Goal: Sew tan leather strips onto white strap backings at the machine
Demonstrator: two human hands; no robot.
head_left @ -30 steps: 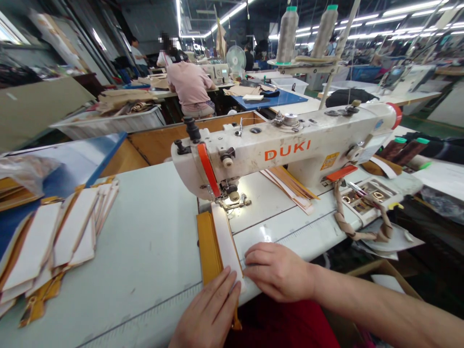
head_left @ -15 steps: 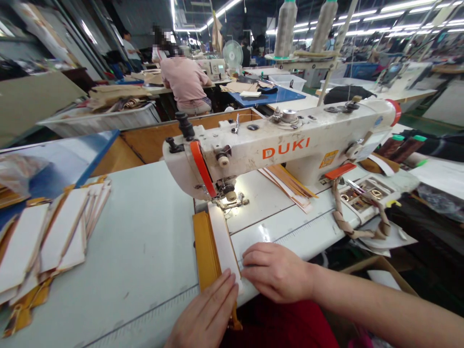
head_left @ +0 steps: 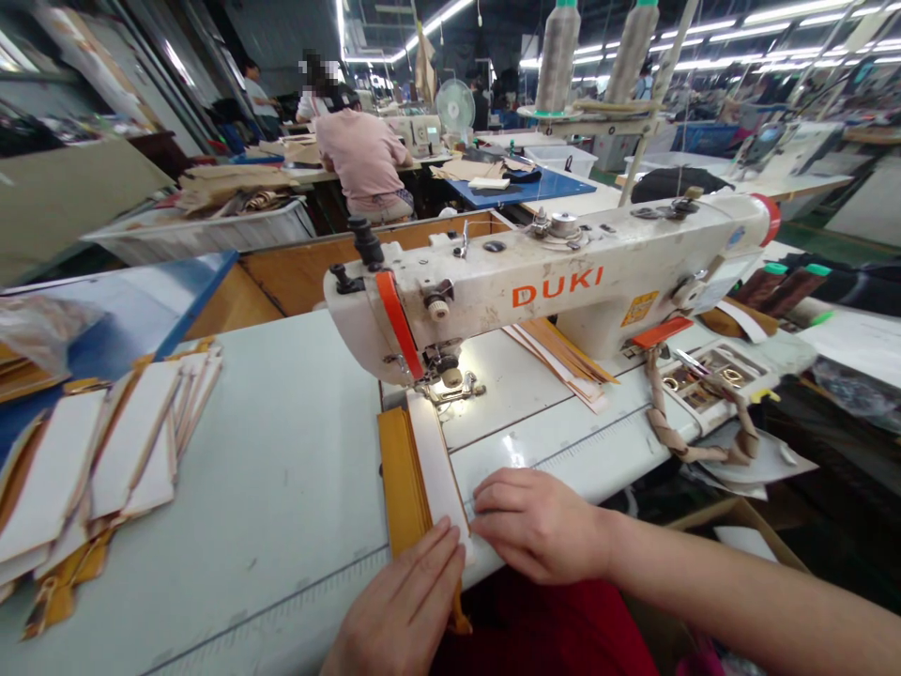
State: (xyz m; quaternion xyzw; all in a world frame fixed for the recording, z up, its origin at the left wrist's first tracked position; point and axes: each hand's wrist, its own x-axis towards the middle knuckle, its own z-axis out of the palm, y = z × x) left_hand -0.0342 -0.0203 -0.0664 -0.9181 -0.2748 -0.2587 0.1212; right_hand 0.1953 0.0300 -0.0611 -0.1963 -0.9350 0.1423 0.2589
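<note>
A long white strip (head_left: 437,460) with a thin mustard edge lies on the sewing machine's table, its far end under the presser foot (head_left: 451,383). Along its left side runs a folded mustard-yellow piece (head_left: 399,469). My left hand (head_left: 412,596) rests over the near end of both, fingers stretched out and close together. At the strip's right edge, my right hand (head_left: 531,526) has its fingers curled and pinched, with the fingertips on that edge. The sewing machine (head_left: 549,291) stands just beyond, its lamp lighting the needle area.
Several white-and-mustard strips (head_left: 133,441) are piled at the left. More strips (head_left: 563,361) lie under the machine arm. A parts tray (head_left: 710,380) and a twisted tan band (head_left: 658,422) sit at the right. Behind, a person in pink (head_left: 362,155) sits at another table.
The whole view has shifted slightly, with the pile at the left appearing a little farther right. Both hands stay almost where they were on the strip.
</note>
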